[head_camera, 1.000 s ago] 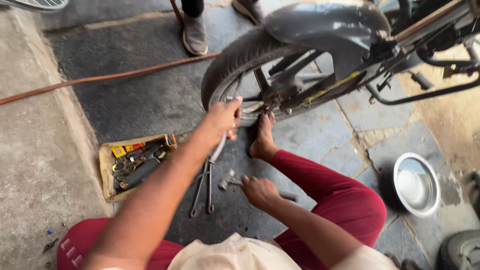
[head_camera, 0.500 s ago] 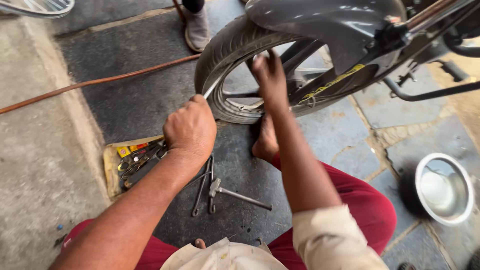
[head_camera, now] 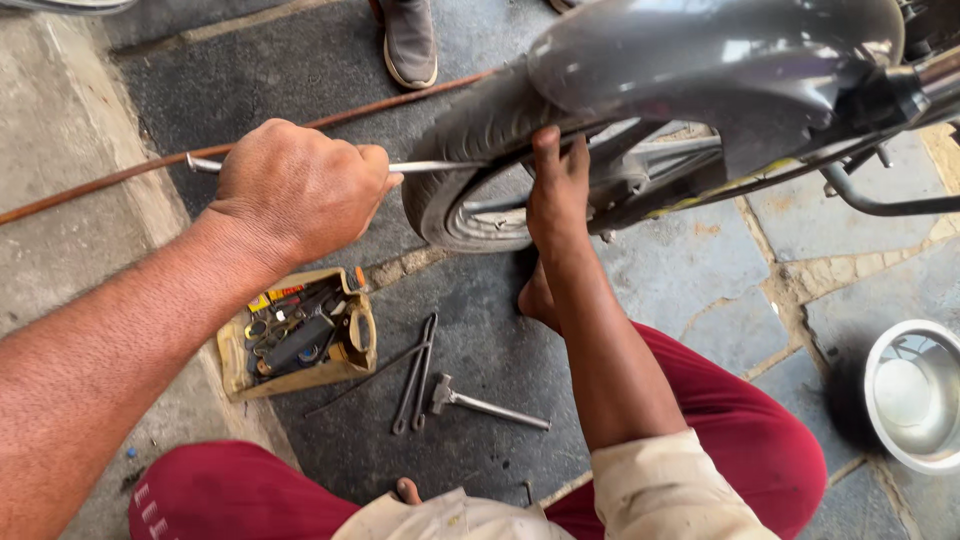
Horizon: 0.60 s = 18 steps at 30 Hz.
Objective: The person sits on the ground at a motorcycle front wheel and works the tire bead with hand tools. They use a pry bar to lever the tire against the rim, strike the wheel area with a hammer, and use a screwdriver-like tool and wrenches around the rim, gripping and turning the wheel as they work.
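Left hand: the left hand (head_camera: pixel 300 190) is closed in a full fist around a thin metal bar (head_camera: pixel 430 166), its fingers (head_camera: pixel 365 170) wrapped tight over the middle of the shaft.

Bar, long axis: it lies nearly level, running left to right across the view; one end sticks out behind the fist on the left, the other reaches the tyre (head_camera: pixel 470 150) at the wheel's left edge (whether the tip sits under the tyre's lip or only against it cannot be told).

Right hand: the right hand (head_camera: pixel 558 190) is spread flat on the tyre and rim (head_camera: pixel 490 215), fingers pointing up and away from the person, gripping nothing; it rests just to the right of the bar's tip.

Which hand is nearer: the right hand touches the wheel itself; the left stays apart from it, joined only through the bar.

Wheel: it stands upright on the stone floor (head_camera: pixel 700 270), under a grey mudguard (head_camera: pixel 720 60).

On the floor near the knees: a shallow box of tools (head_camera: pixel 300 335), two more thin bars (head_camera: pixel 418 375) lying side by side, a small hammer (head_camera: pixel 480 403), and a steel bowl (head_camera: pixel 915 395) off to the right.

Further off: another person's shoe (head_camera: pixel 408 42) beside a rusty-coloured hose (head_camera: pixel 100 185).
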Tool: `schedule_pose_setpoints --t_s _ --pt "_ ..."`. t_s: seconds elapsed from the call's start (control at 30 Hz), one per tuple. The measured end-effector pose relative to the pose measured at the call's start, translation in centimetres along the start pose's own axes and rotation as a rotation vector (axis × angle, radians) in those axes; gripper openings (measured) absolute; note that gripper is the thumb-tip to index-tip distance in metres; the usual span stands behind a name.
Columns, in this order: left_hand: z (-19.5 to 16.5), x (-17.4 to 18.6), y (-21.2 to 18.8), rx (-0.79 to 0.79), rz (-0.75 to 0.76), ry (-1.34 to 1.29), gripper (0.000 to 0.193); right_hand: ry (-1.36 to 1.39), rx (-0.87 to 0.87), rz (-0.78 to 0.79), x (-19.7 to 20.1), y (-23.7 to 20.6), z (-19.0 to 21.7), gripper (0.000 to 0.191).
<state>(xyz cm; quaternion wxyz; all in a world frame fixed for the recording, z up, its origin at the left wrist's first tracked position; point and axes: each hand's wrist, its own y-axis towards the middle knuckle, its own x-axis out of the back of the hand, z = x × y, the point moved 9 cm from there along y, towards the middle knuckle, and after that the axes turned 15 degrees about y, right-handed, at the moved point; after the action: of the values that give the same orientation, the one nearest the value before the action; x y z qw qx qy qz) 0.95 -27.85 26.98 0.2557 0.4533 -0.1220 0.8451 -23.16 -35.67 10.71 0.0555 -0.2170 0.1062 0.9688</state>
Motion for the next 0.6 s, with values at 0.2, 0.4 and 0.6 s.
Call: schedule_pose_setpoints --t_s 0.2,0.4,0.6 --pt "1.5 -0.1 2.1 -0.179 -0.146 0.013 0.044 -0.155 -0.005 -0.061 -0.4 -1.8 1.3 0.108" --pt "2.0 -1.8 3.9 -0.303 -0.203 0.054 0.046 -0.018 -0.016 -0.122 -0.2 -2.4 1.1 0.101" --pt "2.4 -2.5 5.4 -0.381 -0.234 0.052 0.052 0.067 0.037 -0.126 -1.3 -2.6 1.8 0.097"
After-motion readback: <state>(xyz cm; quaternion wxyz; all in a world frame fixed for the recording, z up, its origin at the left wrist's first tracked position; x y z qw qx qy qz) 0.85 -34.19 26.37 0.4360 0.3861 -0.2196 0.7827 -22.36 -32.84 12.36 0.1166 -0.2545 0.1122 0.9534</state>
